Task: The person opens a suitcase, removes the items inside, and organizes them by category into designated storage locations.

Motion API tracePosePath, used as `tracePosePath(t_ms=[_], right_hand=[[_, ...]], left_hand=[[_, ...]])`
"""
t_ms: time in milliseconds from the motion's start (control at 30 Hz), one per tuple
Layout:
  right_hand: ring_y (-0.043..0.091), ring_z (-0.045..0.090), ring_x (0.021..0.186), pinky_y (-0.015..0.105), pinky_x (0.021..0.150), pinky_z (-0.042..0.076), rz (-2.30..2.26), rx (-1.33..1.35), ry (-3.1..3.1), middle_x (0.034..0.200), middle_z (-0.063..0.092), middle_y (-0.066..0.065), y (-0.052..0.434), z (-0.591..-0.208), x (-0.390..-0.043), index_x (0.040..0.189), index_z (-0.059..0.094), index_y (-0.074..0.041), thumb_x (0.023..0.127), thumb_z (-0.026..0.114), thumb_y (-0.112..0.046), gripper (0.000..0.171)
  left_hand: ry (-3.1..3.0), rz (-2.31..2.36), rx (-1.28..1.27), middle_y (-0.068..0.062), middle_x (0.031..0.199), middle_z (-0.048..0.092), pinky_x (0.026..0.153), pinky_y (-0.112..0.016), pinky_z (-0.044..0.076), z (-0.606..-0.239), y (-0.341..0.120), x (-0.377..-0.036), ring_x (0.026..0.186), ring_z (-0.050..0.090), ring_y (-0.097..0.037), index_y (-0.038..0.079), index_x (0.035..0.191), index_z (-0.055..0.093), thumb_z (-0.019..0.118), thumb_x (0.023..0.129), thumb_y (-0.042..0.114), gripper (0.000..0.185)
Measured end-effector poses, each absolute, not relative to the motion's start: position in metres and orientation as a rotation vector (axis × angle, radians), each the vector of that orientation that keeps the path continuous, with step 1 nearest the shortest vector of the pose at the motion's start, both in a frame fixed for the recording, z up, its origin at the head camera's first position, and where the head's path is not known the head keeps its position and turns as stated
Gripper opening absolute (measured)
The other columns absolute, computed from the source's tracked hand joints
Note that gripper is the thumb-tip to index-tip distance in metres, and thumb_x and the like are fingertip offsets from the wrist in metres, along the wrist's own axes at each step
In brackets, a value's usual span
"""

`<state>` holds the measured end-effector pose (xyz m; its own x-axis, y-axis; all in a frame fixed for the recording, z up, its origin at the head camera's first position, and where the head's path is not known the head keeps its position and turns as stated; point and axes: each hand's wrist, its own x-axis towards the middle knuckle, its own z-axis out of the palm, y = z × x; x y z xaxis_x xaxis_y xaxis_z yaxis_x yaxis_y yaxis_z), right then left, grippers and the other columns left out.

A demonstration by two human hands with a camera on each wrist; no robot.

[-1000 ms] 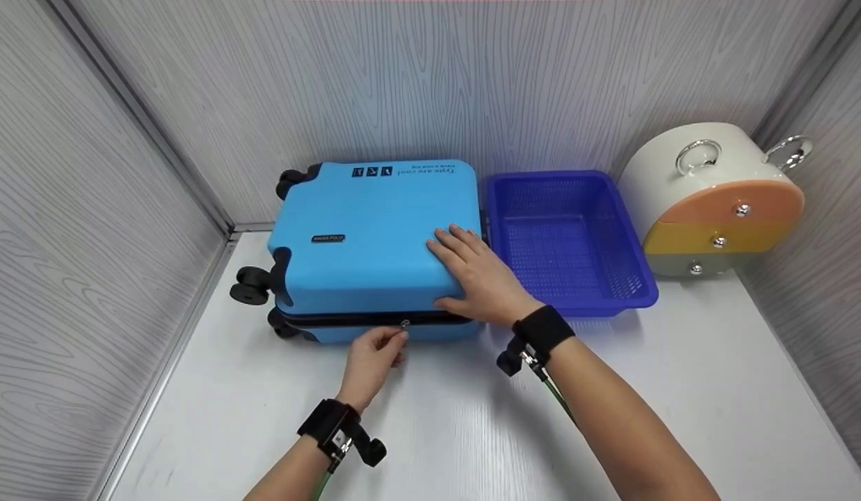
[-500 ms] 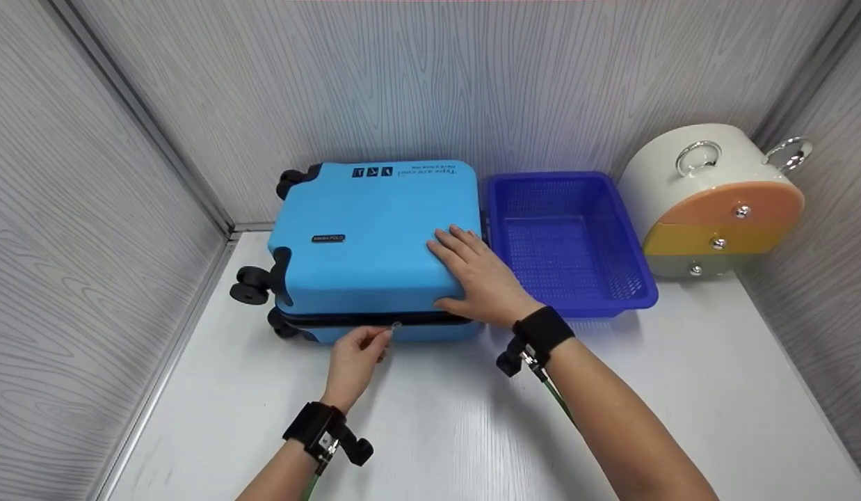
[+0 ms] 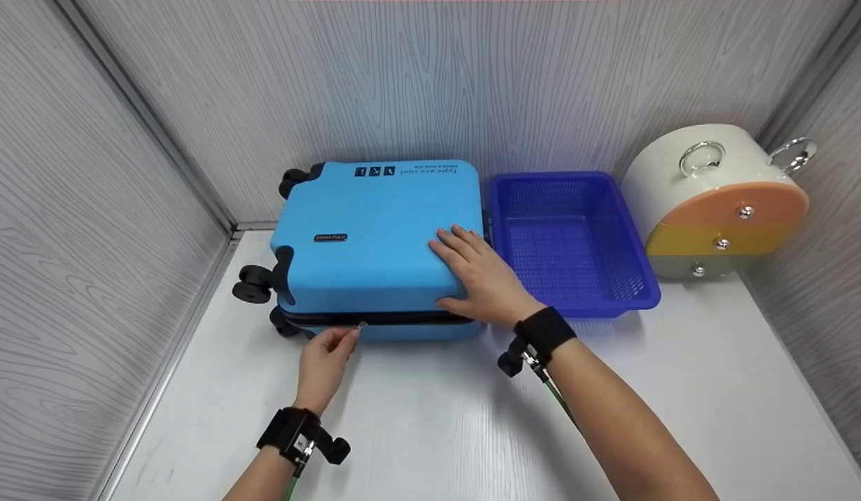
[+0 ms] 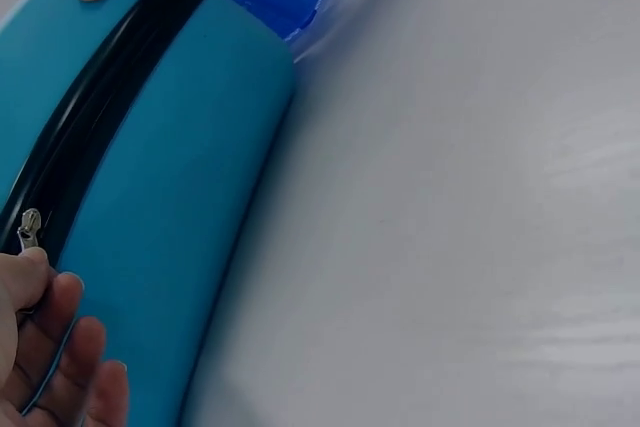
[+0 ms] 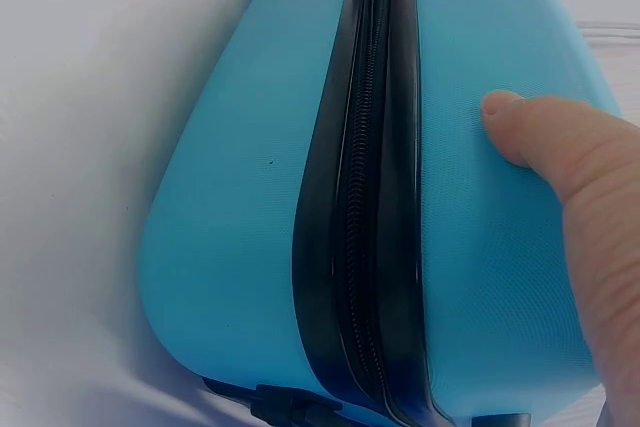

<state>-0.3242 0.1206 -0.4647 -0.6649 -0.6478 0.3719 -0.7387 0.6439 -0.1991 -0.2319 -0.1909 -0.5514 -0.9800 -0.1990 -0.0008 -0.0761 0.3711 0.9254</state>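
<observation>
A light blue hard-shell suitcase [image 3: 382, 209] lies flat on the white table, its wheels to the left. Along its front side runs a black zipper [image 5: 357, 197]; in the right wrist view its teeth form one line from the slider down to the corner. With thumb and forefinger my left hand [image 3: 324, 365] pinches the small metal zipper pull [image 4: 29, 232], left of the middle of the front side. My right hand [image 3: 483, 278] rests with spread, straight fingers on the suitcase's right part, its thumb [image 5: 545, 137] against the shell near the zipper.
Right of the suitcase stands a dark blue plastic basket [image 3: 639, 303] with perforated walls. Farther right is a rounded white drawer box [image 3: 653, 167] with orange, yellow and green drawers and metal ring handles. Wood-grain panels [image 3: 403, 76] enclose the table [image 3: 430, 431] at the back and sides.
My left hand has slid left along the suitcase's front side, drawing the zipper pull with it. The right hand has stayed in place on the suitcase.
</observation>
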Motion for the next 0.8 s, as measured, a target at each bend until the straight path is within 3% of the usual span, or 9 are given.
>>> tracePosePath(t_ms=[233,800], right_hand=[[0.029,0.012,0.156,0.042,0.126,0.005,0.497,1.112,-2.6,0.168,0.022,0.01,0.121,-0.465,-0.324,0.163,0.026,-0.011,0.091,0.076,-0.048,0.095],[0.028,0.011,0.156,0.039,0.126,0.004,0.465,1.115,-2.6,0.168,0.022,0.01,0.12,-0.465,-0.324,0.163,0.026,-0.012,0.091,0.075,-0.05,0.096]], left_hand=[[-2.463,-1.687,0.33,-0.018,0.105,0.071,0.073,-0.025,0.051,-0.554,-0.214,-0.231,0.095,0.064,-0.031,0.004,0.113,0.074,0.067,0.102,0.026,0.025],[-2.356,-1.631,0.51,-0.021,0.116,0.069,0.077,-0.02,0.054,-0.557,-0.268,-0.23,0.099,0.065,-0.024,0.002,0.12,0.071,0.062,0.105,0.028,0.032]])
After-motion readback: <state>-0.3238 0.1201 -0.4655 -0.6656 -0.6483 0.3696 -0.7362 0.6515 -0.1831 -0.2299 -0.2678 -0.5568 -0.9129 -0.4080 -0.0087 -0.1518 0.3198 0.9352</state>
